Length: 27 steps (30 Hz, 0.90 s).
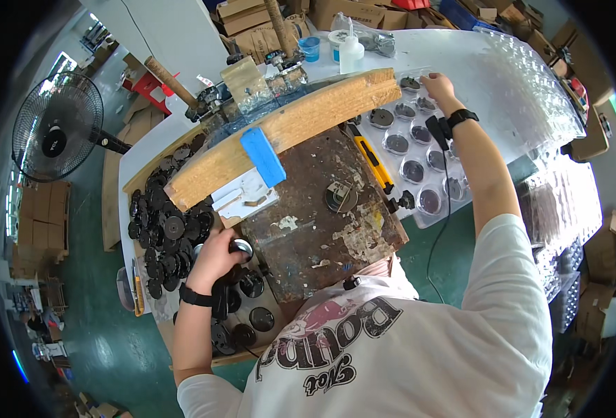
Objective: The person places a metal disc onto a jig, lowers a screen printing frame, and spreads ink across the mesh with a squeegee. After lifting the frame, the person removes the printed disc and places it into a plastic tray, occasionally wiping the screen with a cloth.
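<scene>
My left hand [216,260] is closed round a dark round disc [241,248] with a shiny rim, beside a heap of black discs [173,226]. Further out to the right, my right hand [439,89] has curled fingers at the far end of a clear plastic tray [419,217]. Next to its fingertips a dark disc [410,83] sits in a tray pocket; whatever the fingers pinch is too small to tell. Several more discs fill the tray's round pockets. On the worn board [297,230] between my arms lies a round piece [341,198].
A wooden beam [301,129] crosses the bench, with a blue block [263,156] on it. A yellow cutter [373,164] lies by the board's right edge. Behind stand a white squeeze bottle [351,54] and a blue cup [309,49]. A black cord [445,233] hangs from my right wrist.
</scene>
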Motion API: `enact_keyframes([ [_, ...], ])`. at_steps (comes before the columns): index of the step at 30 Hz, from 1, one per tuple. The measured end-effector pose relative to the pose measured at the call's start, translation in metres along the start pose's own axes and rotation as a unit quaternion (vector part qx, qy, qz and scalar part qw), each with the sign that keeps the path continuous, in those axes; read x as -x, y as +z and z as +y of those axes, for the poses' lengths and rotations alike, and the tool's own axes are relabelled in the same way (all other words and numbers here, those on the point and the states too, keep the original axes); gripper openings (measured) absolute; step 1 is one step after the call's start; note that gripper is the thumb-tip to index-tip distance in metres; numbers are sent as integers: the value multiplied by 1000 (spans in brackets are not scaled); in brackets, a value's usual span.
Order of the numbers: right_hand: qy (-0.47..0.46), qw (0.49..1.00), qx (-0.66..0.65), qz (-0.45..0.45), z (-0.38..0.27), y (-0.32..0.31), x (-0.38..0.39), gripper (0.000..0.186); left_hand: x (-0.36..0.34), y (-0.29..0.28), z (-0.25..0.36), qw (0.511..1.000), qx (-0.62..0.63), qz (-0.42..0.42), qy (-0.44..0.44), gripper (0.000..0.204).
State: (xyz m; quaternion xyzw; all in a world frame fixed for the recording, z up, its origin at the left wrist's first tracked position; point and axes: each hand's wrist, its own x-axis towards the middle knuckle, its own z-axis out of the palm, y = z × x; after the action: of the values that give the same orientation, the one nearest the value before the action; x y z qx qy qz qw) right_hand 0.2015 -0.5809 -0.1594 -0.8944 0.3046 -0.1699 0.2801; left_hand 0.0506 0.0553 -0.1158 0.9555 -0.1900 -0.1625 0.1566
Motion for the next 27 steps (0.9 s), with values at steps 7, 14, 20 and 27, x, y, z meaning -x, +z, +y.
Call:
enact_keyframes([
  [7,-69,983,-139,-96,-17,-46,57,44,22,-35,1,921,380,68,-50,31],
  [14,-271,898,-288,-191,-121,-76,113,32,-33,-44,50,929,349,106,59,39],
  [20,-314,886,-275,-202,-195,-99,162,31,-83,-23,57,956,62,244,151,35],
  [27,-344,824,-328,-308,-221,-116,180,34,-82,-28,36,958,-99,179,200,38],
])
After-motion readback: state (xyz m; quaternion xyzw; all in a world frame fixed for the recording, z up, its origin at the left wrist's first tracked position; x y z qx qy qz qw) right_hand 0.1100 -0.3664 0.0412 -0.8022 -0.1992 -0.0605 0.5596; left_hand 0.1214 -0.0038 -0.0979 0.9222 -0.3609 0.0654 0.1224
